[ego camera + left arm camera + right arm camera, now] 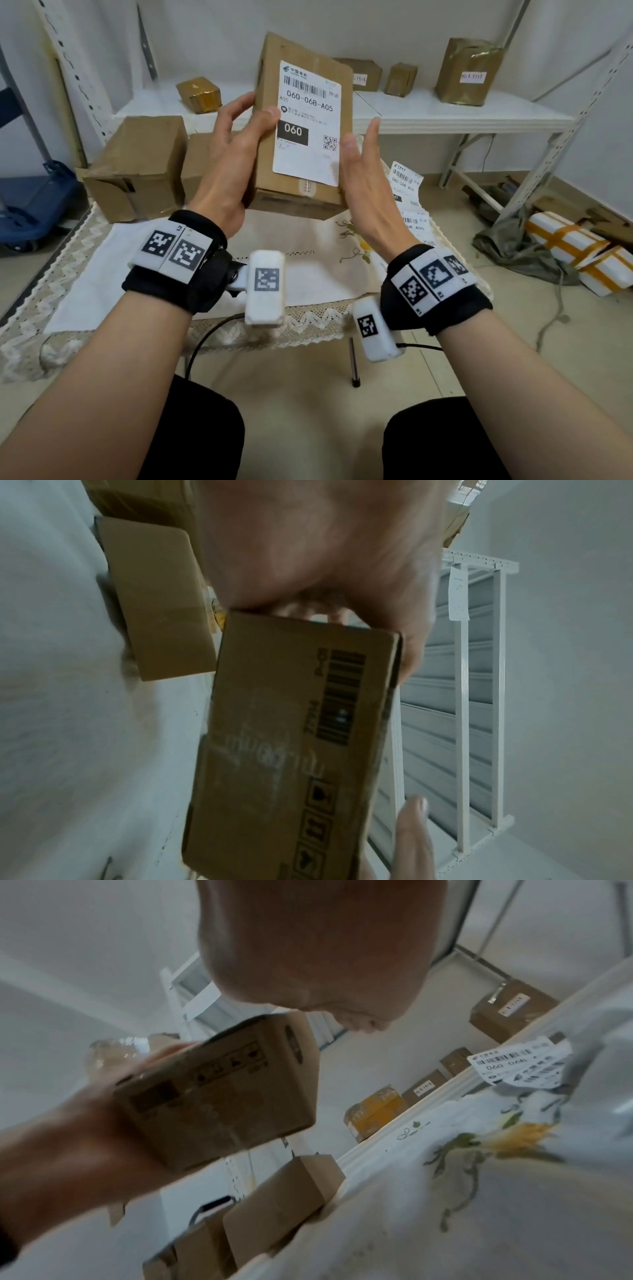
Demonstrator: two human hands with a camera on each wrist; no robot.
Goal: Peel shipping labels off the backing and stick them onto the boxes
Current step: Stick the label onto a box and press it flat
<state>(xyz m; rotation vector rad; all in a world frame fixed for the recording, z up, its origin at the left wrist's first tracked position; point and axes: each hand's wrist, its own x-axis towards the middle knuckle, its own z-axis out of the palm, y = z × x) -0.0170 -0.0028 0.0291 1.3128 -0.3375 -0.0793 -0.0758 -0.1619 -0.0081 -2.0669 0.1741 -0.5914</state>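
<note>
My left hand (pixel 256 109) grips a brown cardboard box (pixel 265 171) and holds it upright above the table, thumb on the front face and fingers behind. A white shipping label (pixel 308 126) reading 060-06B-A05 is stuck flat on that face. My right hand (pixel 361 135) is open, its fingers straight, with the palm beside the box's right edge; whether it touches is unclear. The left wrist view shows the box's printed side (pixel 291 737), and the right wrist view its underside (pixel 219 1096). Loose labels (pixel 406 181) (pixel 514 1064) lie at the table's right end.
Under the hands is a table with a white embroidered cloth (pixel 308 274). Plain boxes (pixel 137 164) stand at its far left. Behind it, a white shelf (pixel 462 116) carries several labelled boxes (pixel 469 72). Taped white parcels (pixel 575 246) lie on the floor at right, and a blue cart (pixel 34 205) stands at left.
</note>
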